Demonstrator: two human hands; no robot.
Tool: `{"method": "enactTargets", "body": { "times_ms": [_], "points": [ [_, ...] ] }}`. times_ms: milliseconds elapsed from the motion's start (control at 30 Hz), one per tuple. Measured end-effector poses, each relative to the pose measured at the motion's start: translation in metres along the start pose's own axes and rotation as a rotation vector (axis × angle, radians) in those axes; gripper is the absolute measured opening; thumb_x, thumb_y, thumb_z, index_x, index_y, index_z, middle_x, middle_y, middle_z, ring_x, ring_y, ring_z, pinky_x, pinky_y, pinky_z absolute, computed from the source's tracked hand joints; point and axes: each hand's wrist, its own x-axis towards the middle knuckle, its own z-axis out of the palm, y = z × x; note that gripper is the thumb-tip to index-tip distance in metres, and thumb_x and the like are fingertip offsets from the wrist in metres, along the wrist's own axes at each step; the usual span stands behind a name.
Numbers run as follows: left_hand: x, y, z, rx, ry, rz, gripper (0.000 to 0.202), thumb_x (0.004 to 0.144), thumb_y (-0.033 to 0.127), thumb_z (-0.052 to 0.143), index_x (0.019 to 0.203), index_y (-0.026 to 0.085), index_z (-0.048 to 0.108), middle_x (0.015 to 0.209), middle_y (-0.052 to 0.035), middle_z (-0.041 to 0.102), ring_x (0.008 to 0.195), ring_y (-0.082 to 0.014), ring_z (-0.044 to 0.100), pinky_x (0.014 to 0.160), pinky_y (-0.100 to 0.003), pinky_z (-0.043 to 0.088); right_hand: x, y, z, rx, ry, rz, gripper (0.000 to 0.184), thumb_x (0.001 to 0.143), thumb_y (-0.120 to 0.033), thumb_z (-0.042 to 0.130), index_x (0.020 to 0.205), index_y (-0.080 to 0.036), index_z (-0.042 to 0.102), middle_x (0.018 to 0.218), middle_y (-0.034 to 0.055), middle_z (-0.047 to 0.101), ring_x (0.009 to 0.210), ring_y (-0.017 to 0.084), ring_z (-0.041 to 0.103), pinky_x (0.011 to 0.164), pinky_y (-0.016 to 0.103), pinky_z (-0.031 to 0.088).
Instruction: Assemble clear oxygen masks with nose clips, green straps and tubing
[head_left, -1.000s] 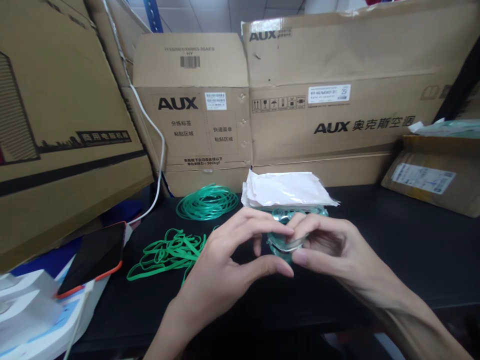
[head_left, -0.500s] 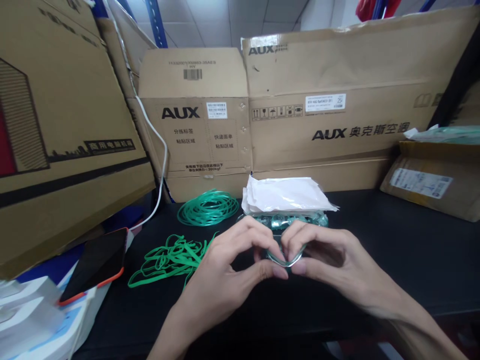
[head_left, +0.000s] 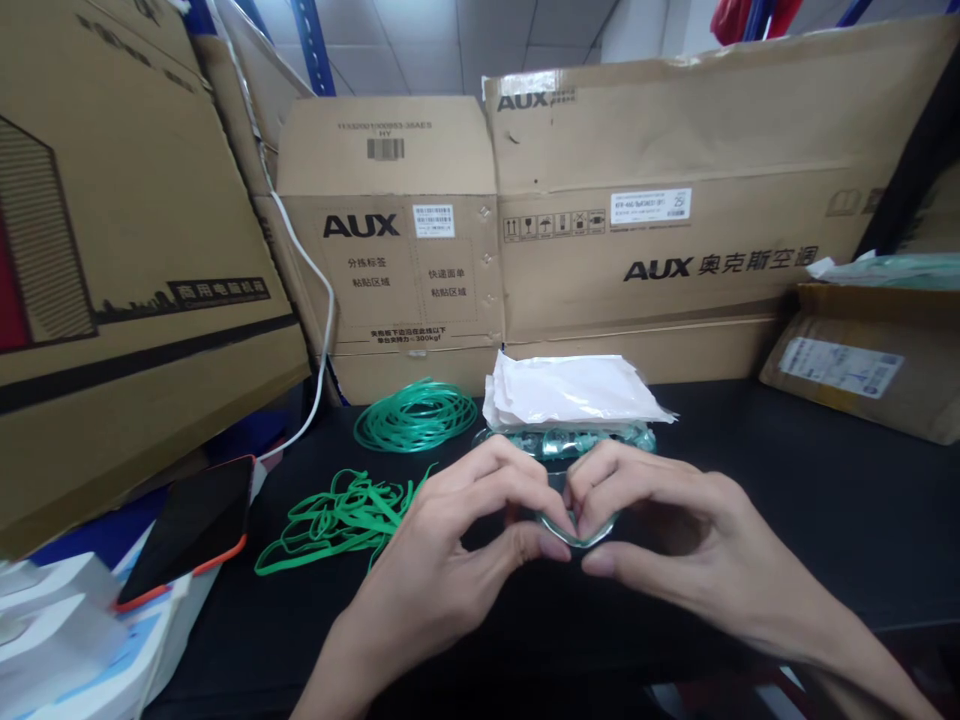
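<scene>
Cardboard boxes (head_left: pixel 645 180) stood along the far side of the black table (head_left: pixel 795 480). At the near middle, the left hand (head_left: pixel 457 540) and the right hand (head_left: pixel 712 550) came close together. Green straps (head_left: pixel 366 518) lay left of them. Between their fingertips was a clear greenish piece (head_left: pixel 598 537), pinched by the left thumb and index finger; whether the right grip had closed, I couldn't tell. Its long axis ran left to right, its curved rim bowing near.
</scene>
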Motion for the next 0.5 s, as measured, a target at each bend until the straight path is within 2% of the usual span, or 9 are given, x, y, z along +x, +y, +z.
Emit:
{"method": "enactTargets", "body": {
  "times_ms": [267, 500],
  "points": [
    [-0.0009, -0.0017, 0.0044, 0.066, 0.024, 0.073, 0.019, 0.092, 0.001, 0.068, 0.091, 0.019, 0.071, 0.092, 0.0011, 0.062, 0.086, -0.0111, 0.061, 0.077, -0.019, 0.048, 0.0008, -0.0002, -0.0017, 0.035, -0.008, 0.036, 0.014, 0.093, -0.011, 0.073, 0.089, -0.025, 0.073, 0.097, -0.0024, 0.07, 0.094, 0.013, 0.066, 0.086, 0.022, 0.052],
    [-0.005, -0.0069, 0.0087, 0.081, 0.003, 0.101, 0.019, 0.094, 0.002, 0.066, 0.094, 0.021, 0.07, 0.095, 0.0013, 0.06, 0.083, -0.0103, 0.06, 0.076, -0.02, 0.048, 0.0036, 0.0045, 0.0027, 0.157, -0.005, -0.001, 0.013, 0.094, -0.014, 0.07, 0.083, -0.02, 0.073, 0.091, 0.001, 0.068, 0.093, 0.016, 0.065, 0.084, 0.027, 0.053]
  ]
}}
